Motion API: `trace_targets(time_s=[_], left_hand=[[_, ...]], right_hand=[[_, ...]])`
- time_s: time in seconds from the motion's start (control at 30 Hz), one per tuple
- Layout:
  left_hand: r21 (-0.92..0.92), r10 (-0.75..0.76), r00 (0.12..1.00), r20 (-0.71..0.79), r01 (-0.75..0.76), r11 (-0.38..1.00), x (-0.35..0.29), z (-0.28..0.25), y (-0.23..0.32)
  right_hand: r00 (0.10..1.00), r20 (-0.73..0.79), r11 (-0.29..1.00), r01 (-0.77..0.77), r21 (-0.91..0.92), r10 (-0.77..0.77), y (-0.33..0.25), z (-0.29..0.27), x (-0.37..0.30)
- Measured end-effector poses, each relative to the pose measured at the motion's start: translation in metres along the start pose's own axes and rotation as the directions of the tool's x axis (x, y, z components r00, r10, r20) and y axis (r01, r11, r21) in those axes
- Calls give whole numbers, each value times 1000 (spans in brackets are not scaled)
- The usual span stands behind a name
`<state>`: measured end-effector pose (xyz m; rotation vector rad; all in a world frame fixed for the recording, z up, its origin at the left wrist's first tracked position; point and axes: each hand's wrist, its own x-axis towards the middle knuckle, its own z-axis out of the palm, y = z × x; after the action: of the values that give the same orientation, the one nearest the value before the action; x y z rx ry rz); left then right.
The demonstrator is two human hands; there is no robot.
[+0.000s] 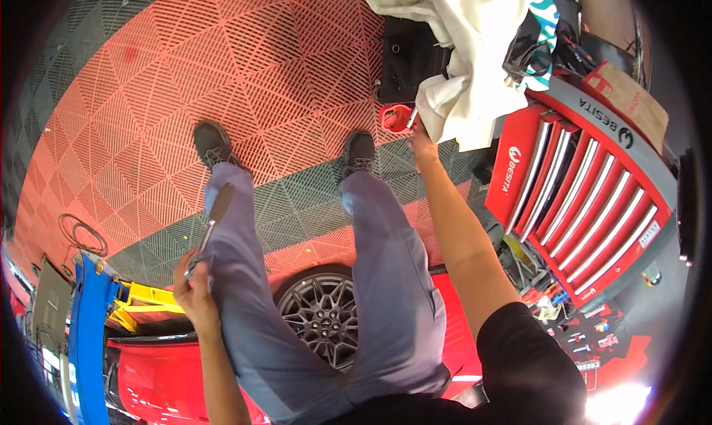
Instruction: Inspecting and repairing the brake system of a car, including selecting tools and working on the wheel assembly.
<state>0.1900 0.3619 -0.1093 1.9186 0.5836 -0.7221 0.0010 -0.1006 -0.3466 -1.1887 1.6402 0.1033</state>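
Note:
My left hand (196, 290) is closed around the metal end of a ratchet-like hand tool (220, 206), held in front of my left leg. A bright metal shank leads away from my fingers to a long dark handle. My right arm is stretched out to the far right. There my right hand (423, 147) is closed with a short silvery rod (412, 118) at its fingertips. The rod is beside a red round container (394, 118) and overlaps its edge. Close by, white cloth (475, 61) hangs down, and a black case (411, 58) is partly beneath it.
A red tool cabinet (578, 195) with several drawers stands at the right, a brown paper bag (630, 102) on top. Behind my legs are a red car (159, 377) and its dark wheel (319, 314). A blue post (89, 336) with a yellow part (152, 299) stands left. Red and grey floor tiles (170, 76) lie ahead.

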Motion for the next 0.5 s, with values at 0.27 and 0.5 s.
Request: trace_targets(time_s=[0.27,0.5], left_hand=[[271,88,995,-40,-74,960,1,8,1],[419,205,977,61,-211,883,-1,24,11]], right_hand=[[453,-260,498,556,-666,-853,30,-9,102],[70,434,-416,-453,-788,-898,-37,-8,88]])
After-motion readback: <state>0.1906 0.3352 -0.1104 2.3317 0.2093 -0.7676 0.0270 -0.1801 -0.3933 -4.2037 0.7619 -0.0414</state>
